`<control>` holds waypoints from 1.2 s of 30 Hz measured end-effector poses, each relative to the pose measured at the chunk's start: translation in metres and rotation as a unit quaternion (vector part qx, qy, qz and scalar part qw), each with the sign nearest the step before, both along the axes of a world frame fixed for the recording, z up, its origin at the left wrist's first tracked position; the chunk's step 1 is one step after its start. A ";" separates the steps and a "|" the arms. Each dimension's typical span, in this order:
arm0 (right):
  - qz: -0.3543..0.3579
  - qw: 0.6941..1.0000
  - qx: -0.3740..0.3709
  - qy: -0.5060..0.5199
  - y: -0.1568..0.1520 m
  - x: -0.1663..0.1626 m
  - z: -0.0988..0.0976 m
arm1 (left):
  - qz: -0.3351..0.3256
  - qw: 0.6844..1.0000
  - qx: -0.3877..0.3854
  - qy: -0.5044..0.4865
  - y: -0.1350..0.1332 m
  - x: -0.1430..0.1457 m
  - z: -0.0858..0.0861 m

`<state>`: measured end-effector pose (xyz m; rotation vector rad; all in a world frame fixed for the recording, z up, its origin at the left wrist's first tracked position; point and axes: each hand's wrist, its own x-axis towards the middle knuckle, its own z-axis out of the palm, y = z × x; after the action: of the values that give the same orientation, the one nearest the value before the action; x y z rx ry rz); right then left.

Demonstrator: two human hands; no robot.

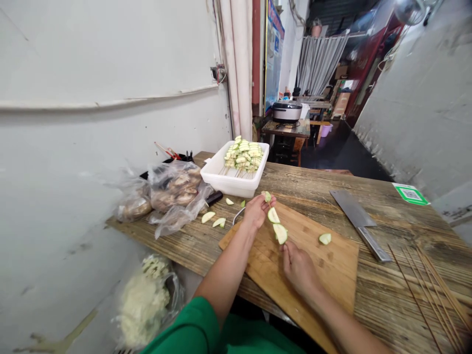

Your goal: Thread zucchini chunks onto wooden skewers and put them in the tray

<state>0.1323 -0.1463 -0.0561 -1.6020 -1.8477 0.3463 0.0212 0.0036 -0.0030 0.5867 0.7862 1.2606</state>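
Note:
Above the wooden cutting board, my right hand is closed at the lower end of a skewer threaded with pale, green-skinned half-moon vegetable slices. The stick itself is mostly hidden by the slices and my fingers. My left hand pinches another green-skinned slice at the far end of the skewer. One loose piece lies on the board's right side. More loose slices lie on the table left of the board.
A white plastic tub holds finished vegetable skewers. Bagged mushrooms lie to its left. A cleaver and bare bamboo skewers lie on the right. Bagged cauliflower sits below the table's left edge.

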 end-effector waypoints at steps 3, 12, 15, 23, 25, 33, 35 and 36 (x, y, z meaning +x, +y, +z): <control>0.019 0.999 0.032 0.037 0.002 0.001 -0.002 | -0.012 0.998 -0.001 -0.055 -0.001 -0.002 0.004; 0.063 0.985 0.153 0.058 0.002 -0.002 -0.003 | 0.029 0.997 0.021 -0.071 -0.006 0.008 0.006; 0.059 0.982 0.173 0.054 0.002 -0.003 -0.003 | 0.068 0.995 0.066 -0.041 -0.005 0.011 0.000; 0.046 0.979 0.198 0.016 0.000 -0.006 -0.005 | 0.081 0.994 0.073 -0.005 -0.003 0.011 -0.006; 0.042 0.978 0.206 0.010 0.000 -0.006 -0.005 | 0.084 0.994 0.071 0.001 -0.003 0.011 -0.006; 0.032 0.980 0.198 -0.003 -0.002 -0.008 -0.007 | 0.087 0.994 0.059 0.019 -0.008 0.012 -0.002; 0.029 0.979 0.201 -0.007 -0.002 -0.008 -0.007 | 0.079 0.995 0.061 0.028 -0.010 0.013 -0.001; 0.027 0.979 0.203 -0.007 -0.002 -0.008 -0.007 | 0.076 0.995 0.063 0.031 -0.010 0.013 0.000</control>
<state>0.1243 -0.1482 -0.0633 -1.2791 -1.8317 -0.0216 0.0342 -0.0065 -0.0035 0.6809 0.8190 1.4453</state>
